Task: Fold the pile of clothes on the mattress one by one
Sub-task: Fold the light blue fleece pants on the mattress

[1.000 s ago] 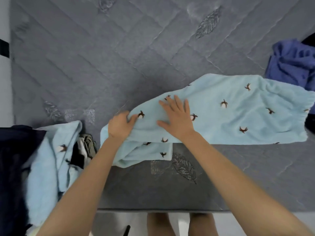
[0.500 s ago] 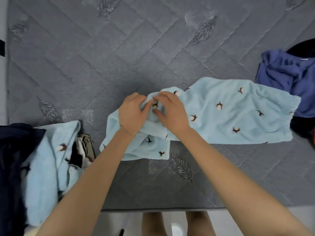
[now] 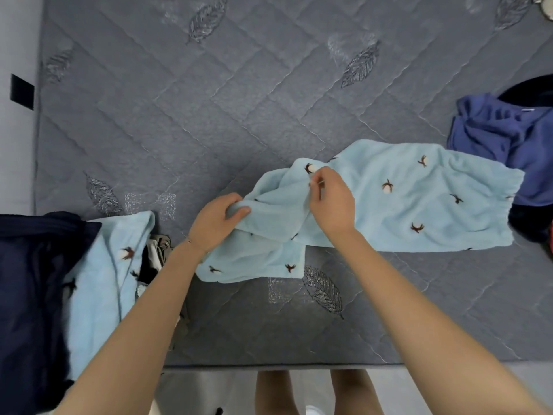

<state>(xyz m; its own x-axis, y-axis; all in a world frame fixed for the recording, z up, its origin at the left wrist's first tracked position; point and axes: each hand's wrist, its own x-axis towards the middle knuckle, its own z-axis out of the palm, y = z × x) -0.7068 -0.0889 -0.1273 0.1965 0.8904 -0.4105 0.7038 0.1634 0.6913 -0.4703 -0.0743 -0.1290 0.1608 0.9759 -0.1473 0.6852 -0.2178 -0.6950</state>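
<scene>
Far left on the grey quilted mattress is my pile: a dark navy piece, a light blue fleecy one with little brown-and-white flower prints lying against it, and a scrunched olive and white bit poking out beside that. Next comes my left hand, fingers and thumb curled round a bunched edge of the pale blue printed garment I'm working on. My right hand is near it, a bit further up, pinching a fold of the same fabric. The garment sits near the front edge of the mattress, crumpled under my hands and flat out to the right. Its right end meets a heap of purple-blue cloth with something black behind it.
</scene>
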